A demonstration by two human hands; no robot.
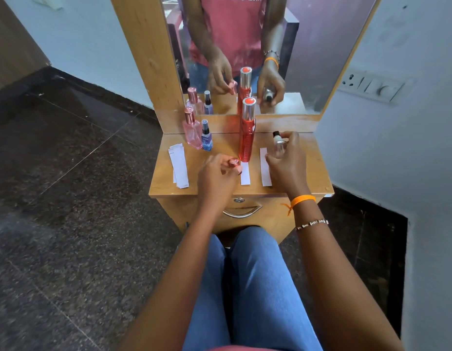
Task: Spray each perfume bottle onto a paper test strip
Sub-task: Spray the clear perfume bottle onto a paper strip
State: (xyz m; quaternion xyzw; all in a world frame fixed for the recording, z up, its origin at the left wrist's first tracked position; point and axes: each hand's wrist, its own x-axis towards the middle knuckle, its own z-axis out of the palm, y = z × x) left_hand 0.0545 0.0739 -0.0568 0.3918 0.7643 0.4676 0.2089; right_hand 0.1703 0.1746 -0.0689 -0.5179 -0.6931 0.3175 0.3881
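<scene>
My right hand [287, 160] grips a small clear perfume bottle [279, 144] with a black nozzle, upright over the right side of the wooden table [308, 178]. My left hand [216, 174] pinches a rose-gold cap [233, 162]. Two paper strips lie flat between my hands: one [245, 176] by the left fingers, one [265, 168] partly under the right hand. A tall red bottle [247, 133] stands behind them. At the back left are a pink bottle [192, 130] and a small blue bottle [206, 136].
A stack of spare paper strips [179, 164] lies at the table's left edge. A mirror [245, 46] rises behind the table and reflects the bottles and hands. A drawer handle [241, 211] is under the tabletop. My knees sit close to the table.
</scene>
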